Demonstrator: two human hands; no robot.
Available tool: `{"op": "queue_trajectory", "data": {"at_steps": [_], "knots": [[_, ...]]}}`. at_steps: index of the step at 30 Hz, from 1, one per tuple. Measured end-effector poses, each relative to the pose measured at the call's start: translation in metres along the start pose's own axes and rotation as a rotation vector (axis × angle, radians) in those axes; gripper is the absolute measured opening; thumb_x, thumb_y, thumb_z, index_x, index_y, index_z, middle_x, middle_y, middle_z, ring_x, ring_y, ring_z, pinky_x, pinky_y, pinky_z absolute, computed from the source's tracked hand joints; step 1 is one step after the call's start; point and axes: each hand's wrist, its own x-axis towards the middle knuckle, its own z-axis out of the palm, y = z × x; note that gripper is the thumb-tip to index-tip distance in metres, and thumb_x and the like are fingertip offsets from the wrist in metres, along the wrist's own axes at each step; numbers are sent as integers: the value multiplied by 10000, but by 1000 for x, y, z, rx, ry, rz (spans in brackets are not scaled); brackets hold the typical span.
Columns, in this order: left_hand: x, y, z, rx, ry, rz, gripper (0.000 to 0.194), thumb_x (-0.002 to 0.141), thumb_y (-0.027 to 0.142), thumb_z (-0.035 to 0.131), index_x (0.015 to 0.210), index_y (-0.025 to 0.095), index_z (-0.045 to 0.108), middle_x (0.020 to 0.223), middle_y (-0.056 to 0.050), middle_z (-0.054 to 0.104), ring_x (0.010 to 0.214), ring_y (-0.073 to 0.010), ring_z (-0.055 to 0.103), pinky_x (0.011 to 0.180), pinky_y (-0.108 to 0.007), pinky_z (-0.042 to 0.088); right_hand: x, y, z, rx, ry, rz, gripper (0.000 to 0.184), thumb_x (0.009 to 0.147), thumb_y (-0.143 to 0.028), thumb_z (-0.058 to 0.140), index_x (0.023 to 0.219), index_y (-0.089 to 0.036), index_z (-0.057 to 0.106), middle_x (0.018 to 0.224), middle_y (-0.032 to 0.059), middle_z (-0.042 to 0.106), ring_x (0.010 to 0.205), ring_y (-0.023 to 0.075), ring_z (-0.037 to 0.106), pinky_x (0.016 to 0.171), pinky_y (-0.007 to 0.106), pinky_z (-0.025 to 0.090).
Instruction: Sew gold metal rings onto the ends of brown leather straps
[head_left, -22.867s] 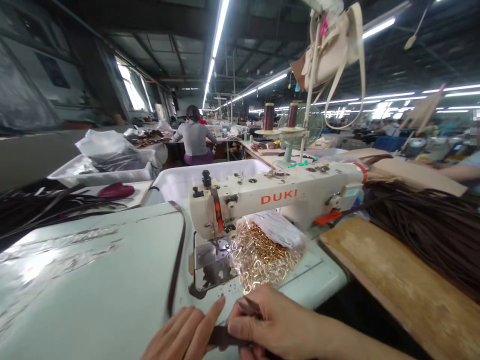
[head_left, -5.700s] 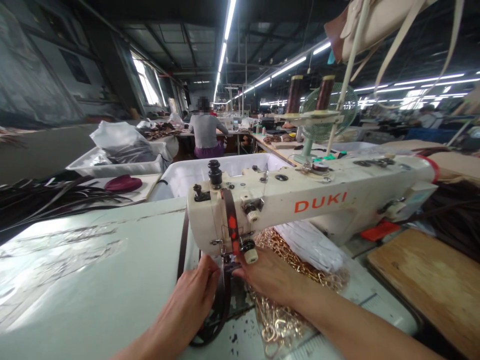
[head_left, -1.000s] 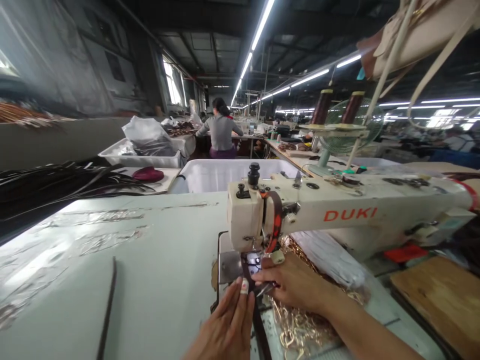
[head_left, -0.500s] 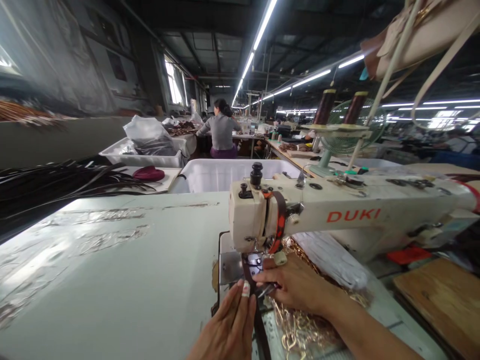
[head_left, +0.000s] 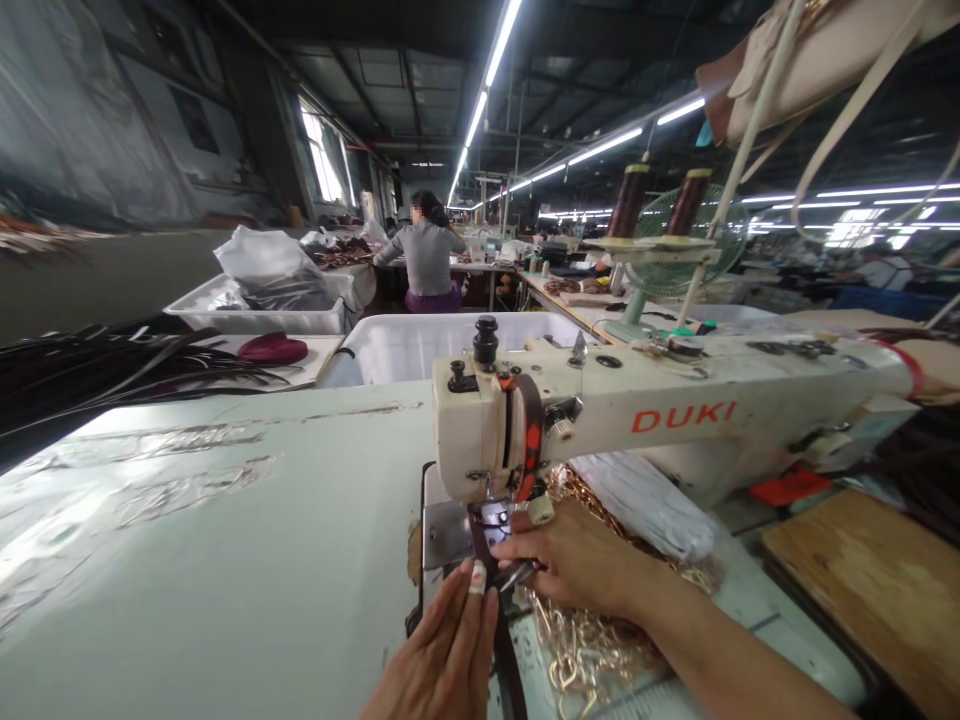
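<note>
A cream sewing machine (head_left: 600, 405) marked DUKI stands on the pale green table (head_left: 187, 560). A dark brown strap (head_left: 501, 650) runs from the needle area toward me. My left hand (head_left: 446, 655) lies flat with fingers together beside the strap, pressing it on the metal plate (head_left: 442, 525). My right hand (head_left: 574, 560) is closed in a pinch on the strap end and a small metal piece right under the machine head.
A clear bag of gold metal rings (head_left: 592, 640) lies under my right forearm. A white bin (head_left: 420, 345) sits behind the machine, dark straps (head_left: 112, 365) at left, a wooden board (head_left: 862, 570) at right. A person in grey (head_left: 426, 255) sits far back. A green fan (head_left: 675, 260) stands behind.
The view has shifted slightly, so the machine sits a little further left. Both hands stay at the needle area on the strap. A loose dark strap seen on the table a second ago is out of view.
</note>
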Motion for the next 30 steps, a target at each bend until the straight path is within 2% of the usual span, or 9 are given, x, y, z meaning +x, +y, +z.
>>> {"op": "queue_trajectory", "data": {"at_steps": [2,5,11,13,16,19,22,24,30], "knots": [[-2,2,5,-8,-18,-14,612,711,34,484,1318,-4,421,1308,-207,539,1278,-382,413,1025,-450,425,0,1,1,2,2,3,215,870,-242,524,1023,-298,665,1047,-10,688,973,203,611,831,300,383],[-3,3,10,-22,27,-39,588,753,102,515,1322,-8,414,1302,-222,539,1285,-396,399,1020,-467,425,1,1,1,-5,-3,5,222,871,-247,527,1038,-301,664,1015,-9,693,965,206,613,824,304,384],[2,-1,-6,48,-49,4,639,676,33,491,1310,-10,418,1319,-214,527,1260,-376,441,1034,-444,418,2,-1,0,-26,26,-4,183,879,-258,532,974,-281,686,956,-6,704,907,198,634,791,288,396],[4,-1,-8,43,-22,0,620,680,46,474,1296,-15,432,1307,-215,537,1238,-378,466,1009,-444,442,2,-2,0,-29,24,1,180,886,-267,531,974,-279,688,947,-4,707,894,194,639,783,282,401],[4,-1,-6,-3,13,-13,544,746,98,469,1277,-17,456,1285,-227,551,1207,-387,496,970,-442,475,2,-3,0,-34,17,10,191,888,-269,531,995,-278,689,943,4,708,896,191,639,793,279,405],[3,-1,-5,-41,-31,-38,497,817,141,476,1295,8,452,1311,-215,534,1241,-372,466,1015,-428,438,2,-3,-1,-38,12,11,193,889,-264,525,988,-268,691,947,15,706,913,189,632,815,278,402],[3,0,-4,-43,2,-43,493,821,152,482,1290,1,452,1289,-220,550,1233,-381,471,1011,-435,438,2,-2,-1,-35,13,2,179,895,-270,521,962,-268,687,945,7,706,910,187,633,807,279,399],[3,1,-3,-47,31,-43,501,819,171,498,1282,-13,451,1273,-236,557,1224,-397,475,997,-445,448,2,-2,-1,-35,20,-5,164,896,-272,523,946,-273,679,944,-6,707,903,189,637,796,283,396],[0,3,5,-35,14,-24,610,770,194,579,1313,-28,412,1336,-264,489,1283,-424,389,1026,-473,412,2,1,3,-56,24,-7,150,885,-271,524,932,-285,666,928,-19,709,883,198,641,760,293,385]]}}
